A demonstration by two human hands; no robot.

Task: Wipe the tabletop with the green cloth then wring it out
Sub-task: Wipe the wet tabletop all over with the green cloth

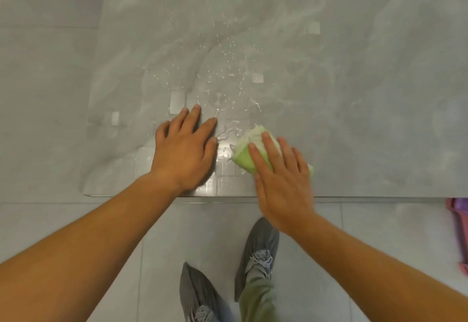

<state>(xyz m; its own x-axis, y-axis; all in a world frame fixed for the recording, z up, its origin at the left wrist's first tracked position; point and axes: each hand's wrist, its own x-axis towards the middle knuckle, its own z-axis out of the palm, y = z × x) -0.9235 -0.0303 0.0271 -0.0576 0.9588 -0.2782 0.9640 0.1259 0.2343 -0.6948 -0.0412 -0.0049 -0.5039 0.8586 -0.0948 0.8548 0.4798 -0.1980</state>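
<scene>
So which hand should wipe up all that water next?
The right hand. It already presses flat on the folded green cloth, beside the water puddle on the grey marble tabletop. The left hand rests bare and flat on the tabletop.

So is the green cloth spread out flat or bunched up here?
Bunched up. The green cloth sits as a thick wad under the flat right hand, with crumpled pale folds showing past the fingertips.
</scene>
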